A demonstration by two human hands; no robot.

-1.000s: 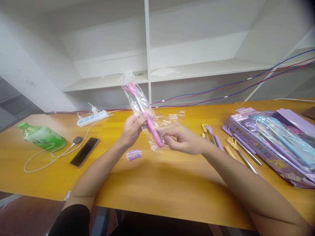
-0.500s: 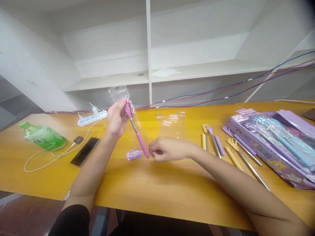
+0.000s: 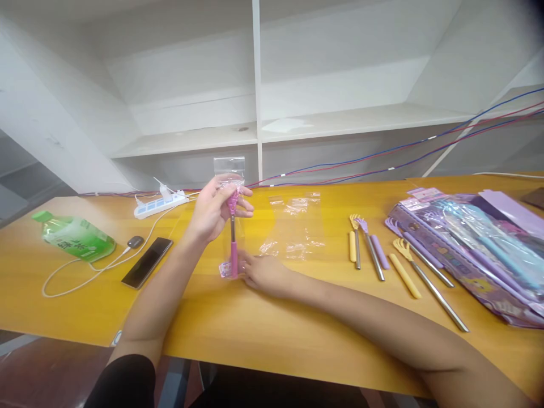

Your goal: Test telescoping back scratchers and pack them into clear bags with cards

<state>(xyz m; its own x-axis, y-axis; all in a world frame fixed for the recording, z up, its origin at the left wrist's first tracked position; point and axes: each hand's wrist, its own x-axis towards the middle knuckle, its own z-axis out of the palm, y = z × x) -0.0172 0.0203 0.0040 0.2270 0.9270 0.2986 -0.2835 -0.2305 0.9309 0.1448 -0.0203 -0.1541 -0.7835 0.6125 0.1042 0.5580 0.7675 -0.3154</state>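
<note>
A pink back scratcher (image 3: 234, 259) stands nearly upright inside a clear plastic bag (image 3: 229, 165). My left hand (image 3: 215, 209) grips it through the bag near the claw-shaped head, thumb in front and the other fingers behind. At the lower end of the handle, the fingers of my right hand (image 3: 267, 275) are closed at the bag's bottom corner; what lies between the fingertips is partly hidden. Small printed cards (image 3: 224, 270) lie on the table just behind the handle's end. Flat clear bags (image 3: 297, 226) rest to the right of the scratcher.
On the right lie yellow and purple back scratchers (image 3: 376, 252) with separate handle grips, beside a purple printed package (image 3: 471, 260) holding more. To the left are a green bottle (image 3: 76, 235), a phone (image 3: 147, 262), a cable and a power strip (image 3: 159, 205). Shelves rise behind the table.
My left hand has moved right and turned the scratcher from slanted to nearly upright. My right hand has shifted slightly left and down beside the handle's end.
</note>
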